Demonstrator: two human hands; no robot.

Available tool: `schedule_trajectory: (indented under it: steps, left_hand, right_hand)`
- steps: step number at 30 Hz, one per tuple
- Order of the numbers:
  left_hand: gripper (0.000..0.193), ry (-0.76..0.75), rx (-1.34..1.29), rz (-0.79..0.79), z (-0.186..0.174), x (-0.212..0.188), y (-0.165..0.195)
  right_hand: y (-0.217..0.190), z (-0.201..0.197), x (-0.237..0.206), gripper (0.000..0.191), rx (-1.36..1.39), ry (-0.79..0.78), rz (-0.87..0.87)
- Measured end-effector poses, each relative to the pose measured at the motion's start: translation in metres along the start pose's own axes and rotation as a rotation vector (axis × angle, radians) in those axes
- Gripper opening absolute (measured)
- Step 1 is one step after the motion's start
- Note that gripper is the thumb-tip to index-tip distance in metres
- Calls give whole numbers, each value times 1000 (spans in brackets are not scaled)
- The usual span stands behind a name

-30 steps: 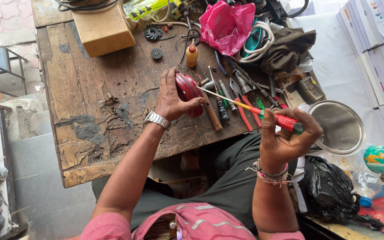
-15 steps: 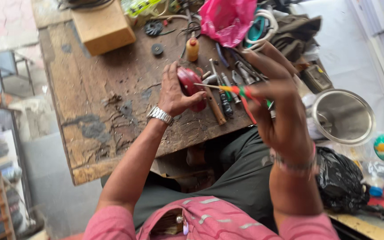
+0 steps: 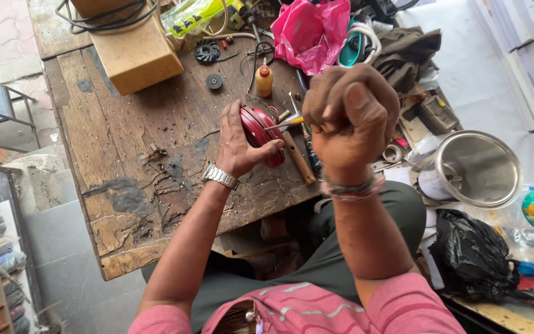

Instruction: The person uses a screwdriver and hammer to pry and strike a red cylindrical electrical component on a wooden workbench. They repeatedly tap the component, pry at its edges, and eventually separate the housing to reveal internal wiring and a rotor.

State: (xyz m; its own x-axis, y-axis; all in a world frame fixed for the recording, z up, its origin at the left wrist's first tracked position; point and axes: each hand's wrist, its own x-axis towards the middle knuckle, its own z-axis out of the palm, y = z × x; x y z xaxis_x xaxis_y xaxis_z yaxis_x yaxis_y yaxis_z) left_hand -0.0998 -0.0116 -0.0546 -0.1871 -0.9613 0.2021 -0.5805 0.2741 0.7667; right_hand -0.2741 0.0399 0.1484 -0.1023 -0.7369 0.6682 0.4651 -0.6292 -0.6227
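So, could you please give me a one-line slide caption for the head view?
Left hand steadies a red round casing on a worn wooden workbench; right hand works a screwdriver into it.

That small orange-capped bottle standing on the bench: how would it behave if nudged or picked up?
The small bottle stands upright, narrow and tall for its base, so a side nudge would probably tip it. It looks round, so once down it may roll across the wooden bench. It seems plastic, so probably light and slightly squeezable.

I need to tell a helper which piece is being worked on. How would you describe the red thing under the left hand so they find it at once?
Start at the worn wooden workbench; near its right edge the left hand presses down a round, glossy red casing. A screwdriver from the raised right hand points into it. It is the only dark red domed piece there.
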Motion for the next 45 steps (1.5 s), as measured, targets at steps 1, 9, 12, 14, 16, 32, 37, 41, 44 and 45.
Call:
schedule_trajectory:
  steps: [1,9,12,14,16,32,37,41,44,45]
  left_hand:
    - [131,6,-8,-9,0,-2,-1]
    - [133,37,-38,13,1,-8,-14]
    - [132,53,-10,13,3,-7,-13]
    - [132,54,5,-28,1,-6,-9]
    - [133,48,26,-40,-1,-9,-3]
    - [122,393,-74,-111,1,-2,27]
    - [119,485,-44,-83,19,-39,1]
    - [127,518,-19,16,35,-85,1]
    - [130,538,-31,56,39,-104,6]
    - [132,539,-11,61,41,-108,7]
  right_hand:
    - [7,7,1,44,-11,95,-30]
    - [16,12,11,53,-40,-266,100]
    - [20,29,4,54,-211,36,-26]
    - [22,36,6,54,-228,139,-88]
    - [23,33,12,52,-102,104,-7]
    - [-54,-29,-26,35,-283,-155,272]
    - [-101,-33,-60,29,-1217,-305,657]
    - [-132,-28,-102,37,-1515,-603,514]
    - [-132,-27,-138,53,-1666,-775,778]
    - [-123,-27,-152,56,-1671,-778,813]
